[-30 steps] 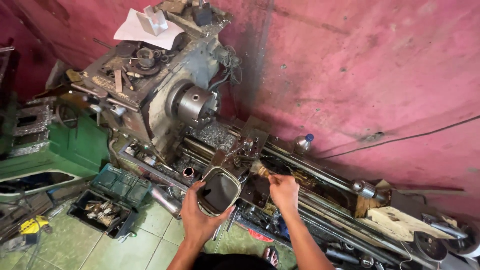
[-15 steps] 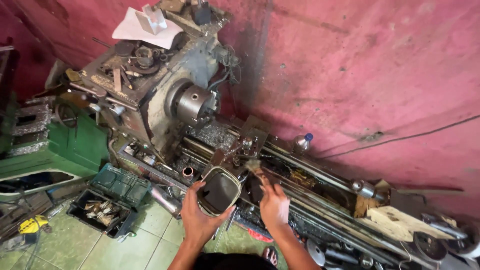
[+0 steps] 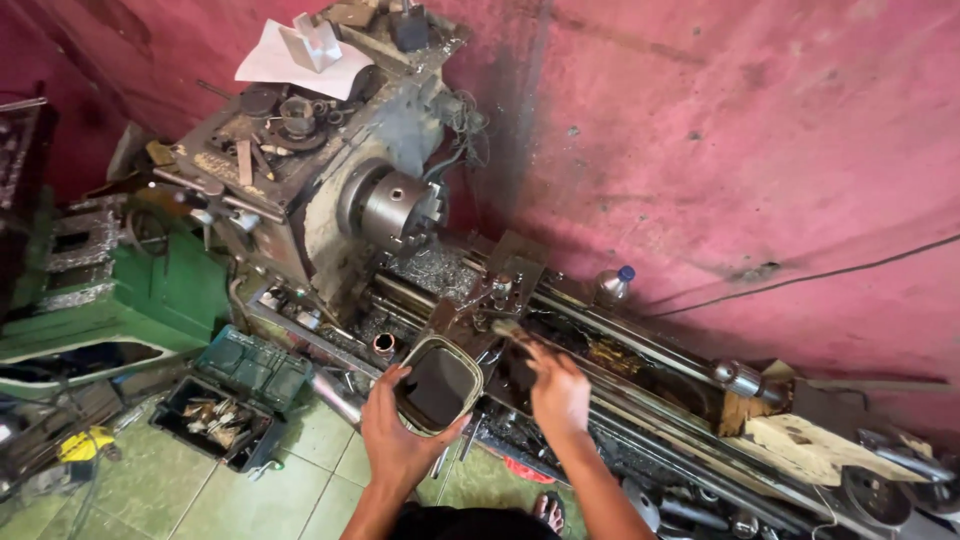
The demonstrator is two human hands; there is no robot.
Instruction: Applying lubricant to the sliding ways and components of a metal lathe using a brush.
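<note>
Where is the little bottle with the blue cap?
In the head view, the bottle stands right of centre, behind the lathe bed, against the pink wall.

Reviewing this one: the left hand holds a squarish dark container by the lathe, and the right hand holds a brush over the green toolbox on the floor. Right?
Not quite. The head view shows the right hand holding the brush over the lathe bed, not the green toolbox. The left hand does hold the squarish dark container.

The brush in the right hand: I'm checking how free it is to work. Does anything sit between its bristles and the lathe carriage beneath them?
Nothing visible does. The right hand holds the brush with its bristles right at the carriage. The left hand keeps the dark rounded container off to the side, clear of the brush.
</note>
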